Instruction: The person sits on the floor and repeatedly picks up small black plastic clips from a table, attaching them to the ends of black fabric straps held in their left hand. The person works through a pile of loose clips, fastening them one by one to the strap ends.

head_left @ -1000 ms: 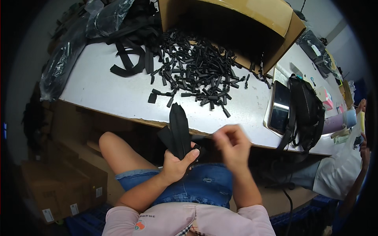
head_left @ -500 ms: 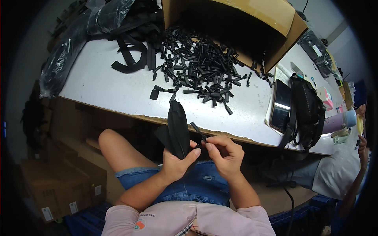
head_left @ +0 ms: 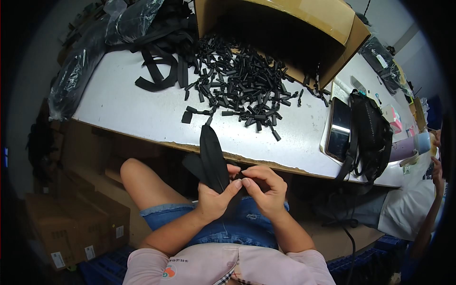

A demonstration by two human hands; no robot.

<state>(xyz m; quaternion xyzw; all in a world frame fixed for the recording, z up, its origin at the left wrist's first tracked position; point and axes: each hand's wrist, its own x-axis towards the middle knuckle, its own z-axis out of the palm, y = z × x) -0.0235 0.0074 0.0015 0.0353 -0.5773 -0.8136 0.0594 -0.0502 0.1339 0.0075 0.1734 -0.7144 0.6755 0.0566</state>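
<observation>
Black strips (head_left: 212, 156) rise above the lap (head_left: 228, 228) from the closed left hand (head_left: 214, 202). Just beside it, the right hand (head_left: 269, 194) pinches a small black piece (head_left: 242, 174), mostly hidden. Beyond, black pulls (head_left: 247, 78) lie heaped on the white table (head_left: 128, 109) before a cardboard box (head_left: 323, 21).

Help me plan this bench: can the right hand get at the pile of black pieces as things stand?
Probably yes: the pile lies loose on the table, and nothing visible blocks the right hand, though that hand is busy beside the left hand.
</observation>
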